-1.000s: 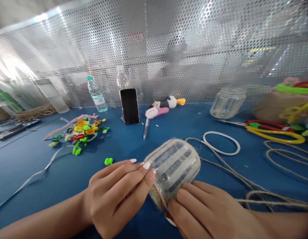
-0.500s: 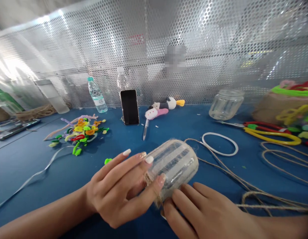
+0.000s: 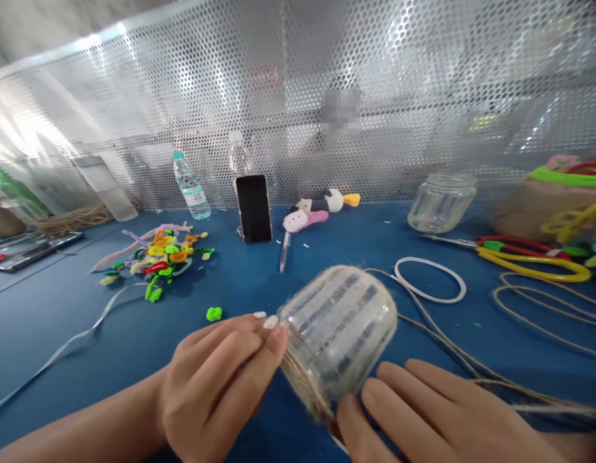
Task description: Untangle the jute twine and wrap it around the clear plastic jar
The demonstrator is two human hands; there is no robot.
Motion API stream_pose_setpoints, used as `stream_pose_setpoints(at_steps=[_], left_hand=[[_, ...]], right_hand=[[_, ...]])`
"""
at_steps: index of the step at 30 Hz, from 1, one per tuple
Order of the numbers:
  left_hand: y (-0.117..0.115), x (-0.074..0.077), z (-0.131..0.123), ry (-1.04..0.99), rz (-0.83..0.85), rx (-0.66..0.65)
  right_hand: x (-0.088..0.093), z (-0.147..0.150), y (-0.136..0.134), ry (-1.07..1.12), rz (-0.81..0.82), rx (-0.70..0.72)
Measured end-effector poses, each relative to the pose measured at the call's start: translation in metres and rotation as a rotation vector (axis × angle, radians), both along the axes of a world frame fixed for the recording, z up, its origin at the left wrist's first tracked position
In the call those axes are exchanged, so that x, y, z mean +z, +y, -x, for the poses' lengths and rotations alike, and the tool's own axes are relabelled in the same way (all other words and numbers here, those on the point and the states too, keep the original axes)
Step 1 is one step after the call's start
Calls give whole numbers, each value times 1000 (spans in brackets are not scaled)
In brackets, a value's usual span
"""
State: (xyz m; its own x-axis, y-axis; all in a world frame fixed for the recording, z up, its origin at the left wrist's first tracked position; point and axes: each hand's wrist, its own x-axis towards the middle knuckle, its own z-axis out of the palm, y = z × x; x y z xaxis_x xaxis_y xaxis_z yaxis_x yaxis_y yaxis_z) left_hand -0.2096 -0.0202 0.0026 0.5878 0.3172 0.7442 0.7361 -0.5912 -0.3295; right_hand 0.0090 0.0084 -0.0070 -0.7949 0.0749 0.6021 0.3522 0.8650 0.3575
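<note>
A glass jar lies tilted on its side in the air over the blue tabletop, with jute twine wound round its lower left end. My left hand pinches that wrapped end with its fingertips. My right hand lies under the jar's lower right side, its fingers against the glass. A loose length of the twine runs from the jar off to the right across the table.
Beyond the hands stand a second glass jar, a phone and a water bottle. Scissors and a white ring lie right; a heap of pipe-cleaner pieces lies left. A perforated metal screen closes the back.
The jar has rolled and tilted, shifting slightly right. My left hand has drawn back to the left, and my right fingers have moved right along the jar.
</note>
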Motion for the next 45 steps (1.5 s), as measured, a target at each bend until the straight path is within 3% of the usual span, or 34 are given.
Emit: stream_pose_setpoints(at_steps=[4,7,14,21,26,29,35,45], left_hand=[[8,-18,-5,-42,-53,-93],[15,-24,-1,-18,-33,-101],[20,-8,4,80,-19,-95],[22,-14,-1,24,-220,-65],[14,-10,-6,121,-83,-194],[7,-7,-11,23,-3,-157],[7,-4,-12,-22,29,-72],[16,1,-6,29,-27,-142]], right_hand=[[-9,-1,0,-32,-5,-9],[-10,-4,4,-97,53,-3],[-7,-4,11,-158,111,49],[-4,-3,10,-165,81,34],[-7,-3,9,-181,78,43],[-10,-5,7,-197,100,19],[-11,-3,10,-180,80,28],[-14,-1,9,-249,181,64]])
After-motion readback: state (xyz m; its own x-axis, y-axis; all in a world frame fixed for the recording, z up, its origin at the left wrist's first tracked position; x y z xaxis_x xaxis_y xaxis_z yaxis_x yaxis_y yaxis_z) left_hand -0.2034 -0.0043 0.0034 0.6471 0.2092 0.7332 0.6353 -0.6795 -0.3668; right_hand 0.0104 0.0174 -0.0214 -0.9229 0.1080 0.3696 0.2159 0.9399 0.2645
